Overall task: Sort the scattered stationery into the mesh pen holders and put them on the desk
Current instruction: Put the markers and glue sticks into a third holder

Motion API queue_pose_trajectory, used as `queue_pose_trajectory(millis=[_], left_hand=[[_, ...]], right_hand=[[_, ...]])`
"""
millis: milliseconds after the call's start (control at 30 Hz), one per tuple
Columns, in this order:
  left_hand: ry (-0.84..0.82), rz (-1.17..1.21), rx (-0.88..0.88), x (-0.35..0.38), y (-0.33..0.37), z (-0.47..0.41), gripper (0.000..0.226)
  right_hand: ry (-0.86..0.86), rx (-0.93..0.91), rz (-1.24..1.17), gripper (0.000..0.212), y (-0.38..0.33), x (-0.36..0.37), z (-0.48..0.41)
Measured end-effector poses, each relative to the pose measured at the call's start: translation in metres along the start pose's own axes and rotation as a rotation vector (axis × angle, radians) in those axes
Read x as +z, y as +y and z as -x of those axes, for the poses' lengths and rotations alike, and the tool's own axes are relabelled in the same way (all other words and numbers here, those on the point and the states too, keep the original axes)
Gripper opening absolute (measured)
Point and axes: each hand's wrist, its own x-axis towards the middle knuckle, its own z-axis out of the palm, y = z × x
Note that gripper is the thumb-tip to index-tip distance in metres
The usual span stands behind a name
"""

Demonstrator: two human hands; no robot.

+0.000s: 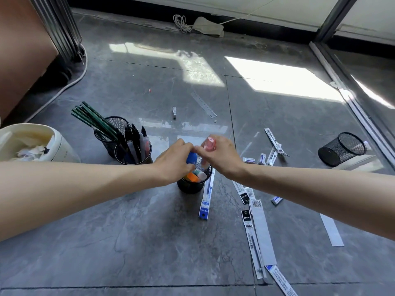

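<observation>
The left hand (173, 162) hides most of the blue thing (191, 158) it grips and part of the mesh holder (190, 188) below. The pink thing (209, 143) pinched in the right hand (221, 157) is too blurred to identify. The cream bin (62, 144) is cut by the left edge, and the print on the refill packets (254, 236) is too small to read

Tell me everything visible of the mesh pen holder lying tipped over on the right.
The tipped mesh pen holder is a black wire-mesh cup with solid dark bands at rim and base. It lies on its side on the grey floor tile, wider mouth toward the left, base toward the sliding-door track. Its inside is dark; nothing shows in it. A small pale item lies by its base. Only the floor seems to touch it.
</observation>
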Motion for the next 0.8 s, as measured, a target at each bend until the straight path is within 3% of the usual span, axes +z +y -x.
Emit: queue_pose_trajectory(millis=[200,333,433,533,733,800], left_hand=[[0.037,-0.013,-0.022,0.002,-0.001,0.001,0.022],[0.201,-0.053,-0.013,0.001,0.000,0.003,0.035],[0.362,-0.189,0.235,0.002,0.007,0.006,0.040],[0.322,-0.264,0.454,0.016,0.016,0.007,0.041],[0.208,-0.288,0.627,0.057,0.035,0.011,0.043],[0.124,-0.308,0.662,0.067,0.040,0.014,0.036]], right_hand=[[-0.021,-0.024,0.035,0.027,0.004,0.003,0.004],[0.017,-0.013,0.052,0.023,0.003,0.004,0.002],[0.070,0.067,0.015,0.023,0.011,0.000,0.003],[0.093,0.121,0.052,0.018,0.032,-0.009,0.012],[0.022,0.253,0.134,0.003,0.083,-0.033,0.042],[-0.089,0.340,0.234,0.018,0.106,-0.036,0.054]])
